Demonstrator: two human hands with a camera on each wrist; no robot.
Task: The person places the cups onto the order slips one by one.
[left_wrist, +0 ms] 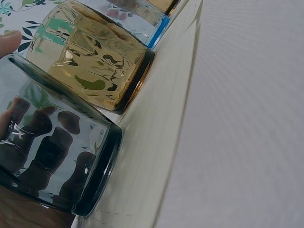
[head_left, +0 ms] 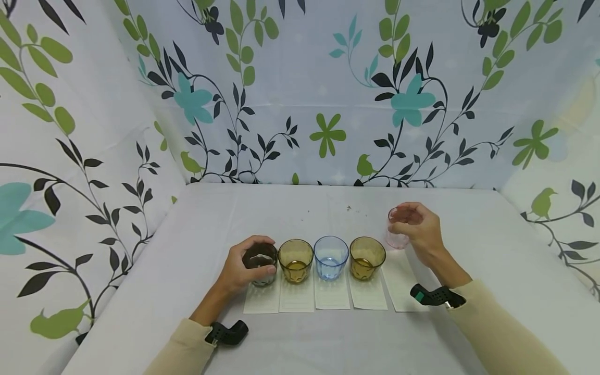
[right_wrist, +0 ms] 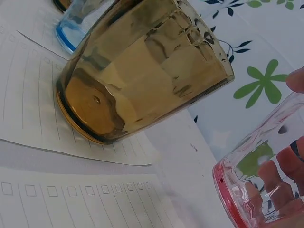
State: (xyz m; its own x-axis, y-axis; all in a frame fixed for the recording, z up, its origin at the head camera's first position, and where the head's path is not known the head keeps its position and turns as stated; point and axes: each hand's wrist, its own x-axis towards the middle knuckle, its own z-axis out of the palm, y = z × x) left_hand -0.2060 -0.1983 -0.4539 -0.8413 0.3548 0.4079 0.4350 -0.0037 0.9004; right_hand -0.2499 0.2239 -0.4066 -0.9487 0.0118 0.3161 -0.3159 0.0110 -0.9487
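Observation:
My left hand grips a dark grey glass at the left end of a row of glasses. Through its wall, the left wrist view shows the fingers curled round the far side. Beside it stand an amber glass, a light blue glass and a second amber glass. At the right, behind the row's line, my right hand holds a clear pink glass. Its fingers wrap the pink glass, partly covering it in the head view.
Several ruled paper strips with small checkboxes, such as the rightmost strip, lie side by side on the white-covered table. A patterned leaf-and-flower curtain hangs behind and at both sides. Each wrist wears a black band.

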